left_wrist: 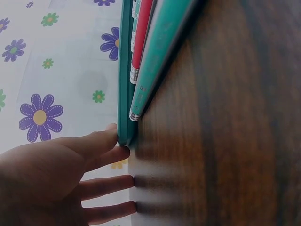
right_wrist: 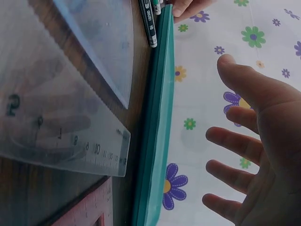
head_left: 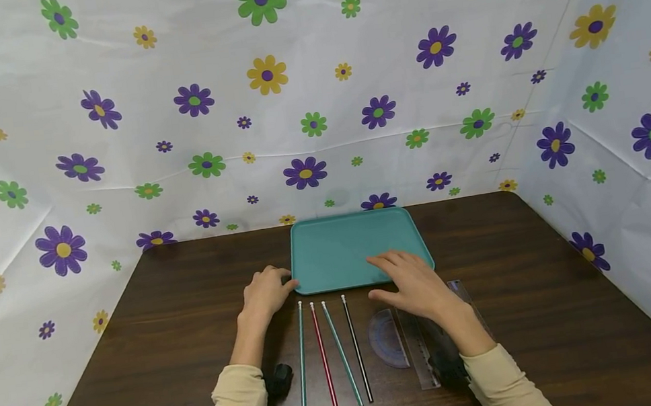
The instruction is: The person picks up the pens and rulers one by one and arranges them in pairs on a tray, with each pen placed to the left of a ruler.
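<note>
A teal tray (head_left: 355,247) lies at the back of the dark table. My left hand (head_left: 266,291) is at its near left corner; in the left wrist view the thumb and a finger of that hand (left_wrist: 61,174) pinch the rim of the tray (left_wrist: 124,70), the other fingers spread. Above the tray's right part my right hand (head_left: 418,286) hovers with fingers apart, holding nothing; the right wrist view shows this hand (right_wrist: 263,150) clear of the tray's edge (right_wrist: 157,127). Between the hands, a red pencil (head_left: 324,359), a black pencil (head_left: 357,351) and two green pencils (head_left: 302,361) lie side by side.
A clear protractor (head_left: 386,341) lies right of the pencils, beside a clear ruler (head_left: 420,354). Another ruler (head_left: 459,289) is partly under the right forearm. A reddish piece with markings (right_wrist: 91,205) shows in the right wrist view. Flowered cloth (head_left: 324,95) stands behind the table.
</note>
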`<state>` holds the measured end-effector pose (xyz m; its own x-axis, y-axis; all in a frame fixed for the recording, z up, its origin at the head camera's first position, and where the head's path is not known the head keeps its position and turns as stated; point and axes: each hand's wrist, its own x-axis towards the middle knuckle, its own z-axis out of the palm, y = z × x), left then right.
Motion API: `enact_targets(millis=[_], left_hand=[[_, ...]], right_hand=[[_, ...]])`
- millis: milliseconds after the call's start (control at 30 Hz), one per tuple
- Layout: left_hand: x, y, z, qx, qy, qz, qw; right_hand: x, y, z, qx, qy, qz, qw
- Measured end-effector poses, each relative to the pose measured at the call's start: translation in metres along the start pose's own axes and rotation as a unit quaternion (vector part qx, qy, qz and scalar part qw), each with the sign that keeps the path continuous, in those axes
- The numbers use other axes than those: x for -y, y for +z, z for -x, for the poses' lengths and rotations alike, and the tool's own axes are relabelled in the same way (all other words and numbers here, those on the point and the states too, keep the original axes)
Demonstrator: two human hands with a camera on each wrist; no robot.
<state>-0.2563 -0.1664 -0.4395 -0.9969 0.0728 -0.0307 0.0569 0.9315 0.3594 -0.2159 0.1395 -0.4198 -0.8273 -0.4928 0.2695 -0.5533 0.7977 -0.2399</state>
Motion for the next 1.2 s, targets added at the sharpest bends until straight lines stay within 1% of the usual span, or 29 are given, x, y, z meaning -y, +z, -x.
enact_targets(millis=[300, 633, 933, 1033, 1200], left_hand=[[0.001, 0.001, 0.0, 0.002, -0.004, 0.003, 1.0], [-0.001, 0.001, 0.002, 0.002, -0.003, 0.006, 1.0], [-0.003, -0.001, 0.001, 0.006, -0.009, 0.005, 0.9999], [-0.003, -0.002, 0.001, 0.006, -0.008, 0.003, 0.9999], [-0.003, -0.002, 0.001, 0.003, -0.007, 0.001, 1.0]], right_hand=[[0.01, 0.004, -0.004, 0.003, -0.02, 0.002, 0.9998], [0.037, 0.007, -0.016, 0.02, -0.039, 0.006, 0.999], [0.056, 0.011, -0.025, 0.033, -0.065, 0.014, 0.9973], [0.063, 0.013, -0.027, 0.032, -0.076, 0.017, 0.9964], [0.072, 0.02, -0.031, 0.035, -0.094, 0.03, 0.9945]])
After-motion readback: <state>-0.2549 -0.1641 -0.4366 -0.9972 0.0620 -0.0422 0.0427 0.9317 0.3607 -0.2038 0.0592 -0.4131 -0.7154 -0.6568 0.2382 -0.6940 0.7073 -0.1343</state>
